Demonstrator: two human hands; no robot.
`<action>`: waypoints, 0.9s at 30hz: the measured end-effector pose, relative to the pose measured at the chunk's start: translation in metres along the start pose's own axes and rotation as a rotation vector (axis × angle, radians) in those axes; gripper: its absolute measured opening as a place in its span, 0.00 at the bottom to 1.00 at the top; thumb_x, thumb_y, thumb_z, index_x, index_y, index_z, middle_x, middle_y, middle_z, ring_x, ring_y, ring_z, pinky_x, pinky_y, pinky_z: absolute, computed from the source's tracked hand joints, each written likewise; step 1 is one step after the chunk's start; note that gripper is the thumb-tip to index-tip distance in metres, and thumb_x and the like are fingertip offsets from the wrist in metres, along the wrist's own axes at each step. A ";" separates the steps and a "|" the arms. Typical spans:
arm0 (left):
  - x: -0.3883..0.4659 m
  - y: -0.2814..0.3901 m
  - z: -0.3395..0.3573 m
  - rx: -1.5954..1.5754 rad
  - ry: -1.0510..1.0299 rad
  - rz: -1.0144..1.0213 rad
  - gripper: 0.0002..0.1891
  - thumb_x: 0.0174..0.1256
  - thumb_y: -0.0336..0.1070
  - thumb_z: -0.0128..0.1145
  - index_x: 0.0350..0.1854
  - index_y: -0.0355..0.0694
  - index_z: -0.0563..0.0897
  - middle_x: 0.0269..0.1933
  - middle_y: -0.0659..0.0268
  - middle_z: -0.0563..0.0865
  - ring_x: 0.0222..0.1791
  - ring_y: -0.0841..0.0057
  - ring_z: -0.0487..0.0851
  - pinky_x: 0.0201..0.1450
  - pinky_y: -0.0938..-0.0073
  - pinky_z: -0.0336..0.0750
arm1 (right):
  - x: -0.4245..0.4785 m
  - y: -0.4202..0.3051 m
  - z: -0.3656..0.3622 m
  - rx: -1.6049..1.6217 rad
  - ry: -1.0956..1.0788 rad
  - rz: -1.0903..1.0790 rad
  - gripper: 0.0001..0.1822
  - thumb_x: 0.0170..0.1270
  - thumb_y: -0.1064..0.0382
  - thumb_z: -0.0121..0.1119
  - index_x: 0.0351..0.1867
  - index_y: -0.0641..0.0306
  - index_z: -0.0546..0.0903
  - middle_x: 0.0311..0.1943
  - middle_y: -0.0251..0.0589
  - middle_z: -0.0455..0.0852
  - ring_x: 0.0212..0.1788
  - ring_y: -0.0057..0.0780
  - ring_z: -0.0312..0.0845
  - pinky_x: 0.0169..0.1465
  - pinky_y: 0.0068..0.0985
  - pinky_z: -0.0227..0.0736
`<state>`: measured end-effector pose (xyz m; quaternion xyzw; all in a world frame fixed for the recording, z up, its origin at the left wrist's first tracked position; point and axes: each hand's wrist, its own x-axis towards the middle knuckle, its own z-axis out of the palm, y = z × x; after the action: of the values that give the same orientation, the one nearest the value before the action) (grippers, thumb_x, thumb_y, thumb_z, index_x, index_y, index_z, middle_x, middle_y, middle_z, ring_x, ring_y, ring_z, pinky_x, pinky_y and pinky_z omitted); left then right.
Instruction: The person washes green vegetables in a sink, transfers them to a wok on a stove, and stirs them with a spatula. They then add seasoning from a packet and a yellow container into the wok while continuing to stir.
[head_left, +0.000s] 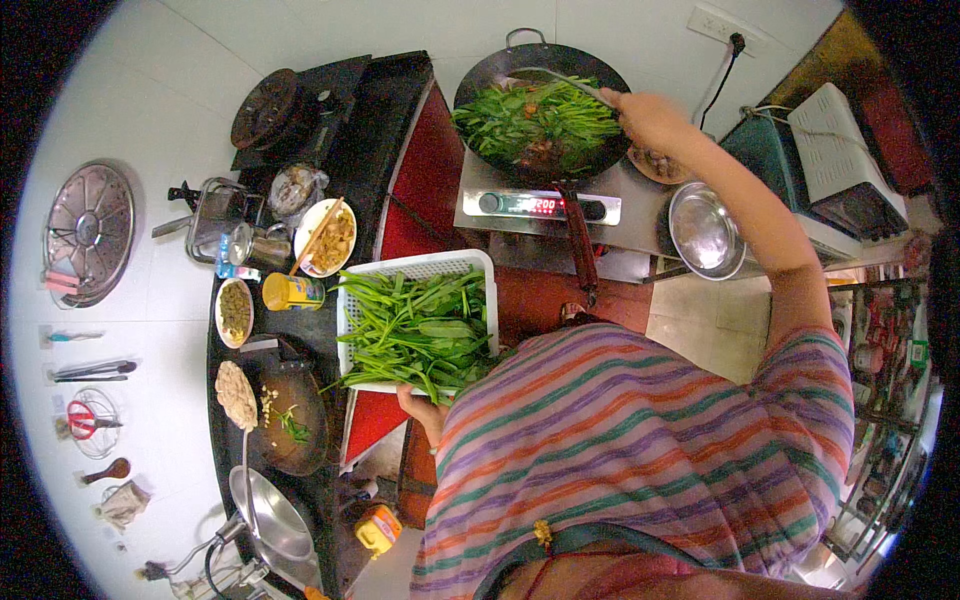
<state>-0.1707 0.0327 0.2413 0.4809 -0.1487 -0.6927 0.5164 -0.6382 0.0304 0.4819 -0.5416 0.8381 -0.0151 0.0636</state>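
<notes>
Leafy greens (536, 120) lie heaped in a black wok (480, 82), which stands on an induction cooker (541, 206) with a lit display. My right hand (649, 124) is closed on the handle of a metal spatula (562, 76) that reaches into the wok over the greens. Against my body, a white plastic basket (493, 300) full of long-stemmed leafy greens (420, 330) is held at its near lower edge by my left hand (424, 411). The left fingers are partly hidden under the basket.
On the black counter (390, 142) at left are a white bowl (325, 236) of food with chopsticks, a yellow container (294, 291) and a cutting board (289, 397) with chopped bits. Farther down is a metal sink bowl (274, 510). A metal basin (705, 229) sits right of the cooker.
</notes>
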 end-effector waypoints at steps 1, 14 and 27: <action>-0.001 0.004 0.004 0.021 -0.011 0.002 0.19 0.45 0.44 0.47 0.41 0.42 0.73 0.37 0.65 0.77 0.38 0.69 0.76 0.42 0.68 0.72 | -0.002 0.014 0.019 -0.070 0.016 -0.055 0.30 0.50 0.73 0.47 0.60 0.56 0.64 0.26 0.55 0.79 0.30 0.49 0.78 0.33 0.41 0.70; 0.018 -0.011 -0.016 0.053 -0.055 0.145 0.18 0.47 0.41 0.47 0.41 0.40 0.73 0.38 0.65 0.76 0.39 0.70 0.76 0.42 0.68 0.72 | -0.003 0.018 0.097 -0.159 -0.032 -0.091 0.31 0.45 0.74 0.52 0.57 0.68 0.62 0.26 0.55 0.80 0.31 0.50 0.78 0.32 0.41 0.73; 0.002 0.000 -0.012 0.028 0.038 0.044 0.18 0.44 0.42 0.50 0.40 0.42 0.73 0.38 0.65 0.77 0.40 0.69 0.75 0.43 0.69 0.72 | 0.001 0.018 0.123 -0.205 0.022 -0.141 0.27 0.47 0.73 0.52 0.53 0.71 0.63 0.22 0.53 0.80 0.27 0.49 0.78 0.29 0.40 0.73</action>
<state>-0.1615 0.0347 0.2344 0.4978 -0.1591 -0.6697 0.5277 -0.6398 0.0425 0.3578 -0.6027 0.7957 0.0603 -0.0024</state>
